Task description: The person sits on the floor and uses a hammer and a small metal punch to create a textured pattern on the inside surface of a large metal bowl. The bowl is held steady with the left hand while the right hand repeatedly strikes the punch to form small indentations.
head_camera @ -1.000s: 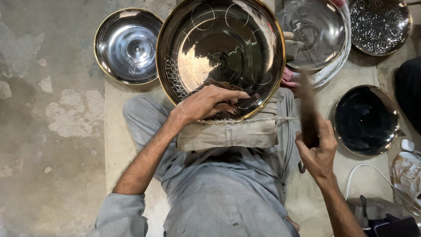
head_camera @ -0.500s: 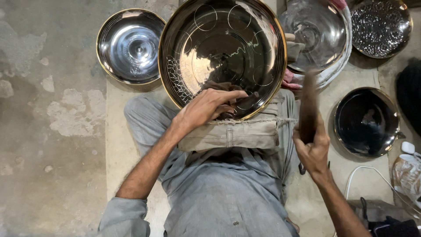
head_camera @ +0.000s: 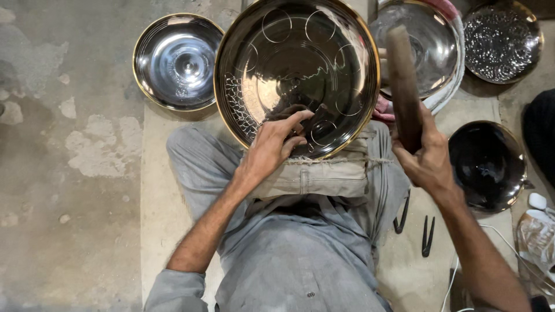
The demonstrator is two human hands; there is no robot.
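I take the step in hand to be chasing a pattern into the big brass tray (head_camera: 298,75), which leans on a folded cloth pad (head_camera: 315,176) across my lap, its face turned up toward me and its far rim tilted away. My left hand (head_camera: 272,147) lies on the near part of the tray just above the pad, fingers pinched narrowly together as if around a small punch; the tool itself is hidden under the fingers, so I cannot tell its shape. My right hand (head_camera: 428,162), to the right of the tray, has a full closed grip on a dark wooden mallet (head_camera: 403,86), whose long axis runs nearly upright in the view, head pointing away from me and leaning slightly left, toward the tray's right rim. Scribed circles ring the tray's centre and a finished netted patch sits on its left side (most of the circles look unworked). The next move, as I judge it, calls for a short square blow onto the left fingertips' spot without the tray slipping. A smaller steel bowl (head_camera: 176,60) lies left of the tray, and a dark bowl (head_camera: 488,164) to its lower right.
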